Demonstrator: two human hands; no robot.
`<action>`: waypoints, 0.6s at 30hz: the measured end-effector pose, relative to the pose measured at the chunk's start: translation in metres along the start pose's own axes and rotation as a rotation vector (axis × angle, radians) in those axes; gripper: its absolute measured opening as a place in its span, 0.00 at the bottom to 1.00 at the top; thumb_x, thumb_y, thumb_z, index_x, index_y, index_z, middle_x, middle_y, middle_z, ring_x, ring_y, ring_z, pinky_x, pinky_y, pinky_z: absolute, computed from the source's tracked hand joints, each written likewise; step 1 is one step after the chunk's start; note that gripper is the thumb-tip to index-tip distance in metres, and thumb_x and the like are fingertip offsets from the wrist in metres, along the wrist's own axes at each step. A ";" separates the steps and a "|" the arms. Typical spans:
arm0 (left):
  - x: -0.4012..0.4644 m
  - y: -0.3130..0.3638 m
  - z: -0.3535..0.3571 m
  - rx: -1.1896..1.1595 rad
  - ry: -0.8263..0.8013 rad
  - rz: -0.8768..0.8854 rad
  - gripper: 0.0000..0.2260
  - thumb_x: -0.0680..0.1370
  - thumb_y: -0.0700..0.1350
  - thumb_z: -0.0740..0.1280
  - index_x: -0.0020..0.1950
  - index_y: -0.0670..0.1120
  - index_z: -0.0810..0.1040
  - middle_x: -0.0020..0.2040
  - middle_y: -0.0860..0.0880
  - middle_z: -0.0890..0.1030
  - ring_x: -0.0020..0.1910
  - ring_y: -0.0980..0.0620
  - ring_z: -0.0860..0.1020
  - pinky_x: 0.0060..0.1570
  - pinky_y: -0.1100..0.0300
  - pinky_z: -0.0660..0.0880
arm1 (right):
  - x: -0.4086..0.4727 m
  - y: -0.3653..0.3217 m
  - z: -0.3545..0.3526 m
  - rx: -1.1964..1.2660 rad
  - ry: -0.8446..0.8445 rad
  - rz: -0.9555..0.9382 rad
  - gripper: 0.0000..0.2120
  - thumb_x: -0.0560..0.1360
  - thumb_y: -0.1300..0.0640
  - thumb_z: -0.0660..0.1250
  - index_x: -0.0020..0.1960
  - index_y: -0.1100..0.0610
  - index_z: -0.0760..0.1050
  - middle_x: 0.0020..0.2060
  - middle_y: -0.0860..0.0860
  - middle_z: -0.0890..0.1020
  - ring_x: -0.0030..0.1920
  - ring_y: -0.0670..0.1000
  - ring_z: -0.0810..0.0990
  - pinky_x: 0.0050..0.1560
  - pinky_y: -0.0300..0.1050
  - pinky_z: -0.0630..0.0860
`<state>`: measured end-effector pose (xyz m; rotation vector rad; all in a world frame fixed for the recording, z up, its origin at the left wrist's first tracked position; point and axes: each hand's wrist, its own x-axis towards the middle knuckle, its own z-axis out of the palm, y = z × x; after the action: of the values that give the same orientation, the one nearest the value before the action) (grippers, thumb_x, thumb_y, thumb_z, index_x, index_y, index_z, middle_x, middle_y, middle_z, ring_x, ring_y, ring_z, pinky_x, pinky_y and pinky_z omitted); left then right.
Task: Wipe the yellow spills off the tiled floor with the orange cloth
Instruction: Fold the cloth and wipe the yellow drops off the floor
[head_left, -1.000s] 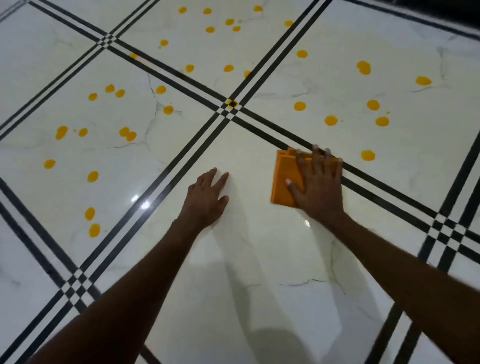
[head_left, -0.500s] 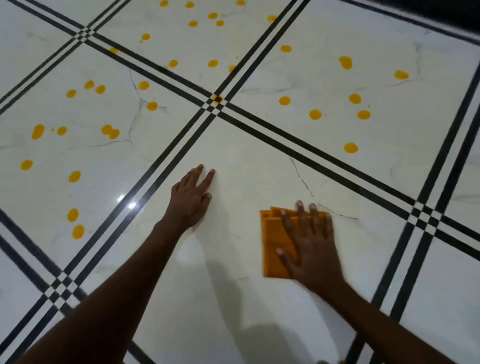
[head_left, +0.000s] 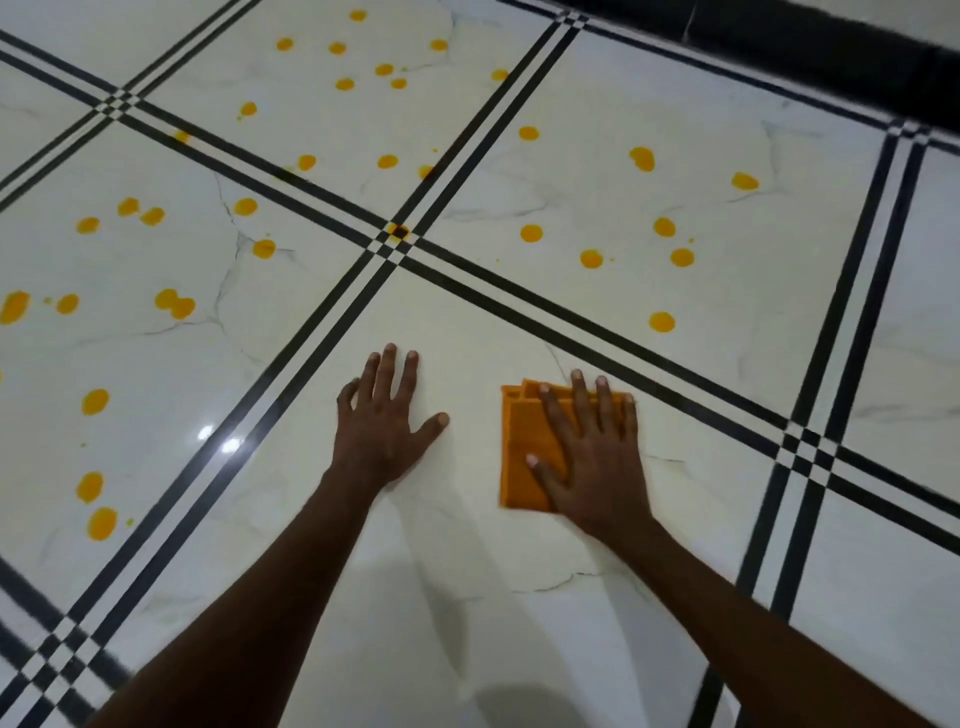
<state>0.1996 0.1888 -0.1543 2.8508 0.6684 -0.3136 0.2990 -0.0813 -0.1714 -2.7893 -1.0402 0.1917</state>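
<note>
Since half a second ago, the right hand (head_left: 589, 457) is staying flat with straight fingers, pressing the orange cloth (head_left: 524, 447) on the tiled floor (head_left: 467, 597). Left hand (head_left: 382, 421) is resting open, just beside the cloth. Yellow spills (head_left: 662, 322) are lying beyond the cloth.

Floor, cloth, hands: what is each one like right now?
Floor: bare white tile under the hands, no spots on it.
Yellow spots: many left, unwiped, on the tiles farther away and to the left.
Orange cloth: folded, lying flat on the floor.
Right hand: fingers spread, pressing flat on the cloth.
Left hand: flat on the bare tile, holding nothing.
</note>
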 end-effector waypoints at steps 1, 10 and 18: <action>0.000 -0.001 0.000 0.009 0.006 -0.003 0.40 0.75 0.72 0.47 0.81 0.53 0.41 0.82 0.46 0.43 0.81 0.46 0.44 0.75 0.43 0.51 | 0.005 0.013 -0.001 -0.006 0.004 0.037 0.41 0.78 0.30 0.53 0.84 0.46 0.45 0.84 0.56 0.50 0.83 0.63 0.48 0.79 0.68 0.45; 0.017 0.012 -0.022 0.145 -0.172 -0.029 0.44 0.77 0.69 0.56 0.80 0.49 0.37 0.81 0.42 0.39 0.80 0.41 0.43 0.75 0.42 0.55 | 0.095 -0.011 0.000 -0.040 0.012 0.014 0.40 0.78 0.30 0.51 0.84 0.48 0.47 0.83 0.59 0.52 0.82 0.66 0.50 0.78 0.71 0.46; 0.054 0.021 -0.092 0.112 -0.458 -0.217 0.39 0.72 0.63 0.67 0.77 0.45 0.60 0.74 0.42 0.67 0.73 0.42 0.65 0.70 0.45 0.66 | 0.109 0.024 -0.026 0.008 -0.076 0.155 0.40 0.78 0.31 0.53 0.84 0.49 0.51 0.83 0.59 0.54 0.81 0.66 0.52 0.78 0.70 0.48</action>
<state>0.2715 0.2146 -0.0769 2.6551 0.8771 -1.0271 0.4010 -0.0301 -0.1576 -2.8763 -0.8361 0.3224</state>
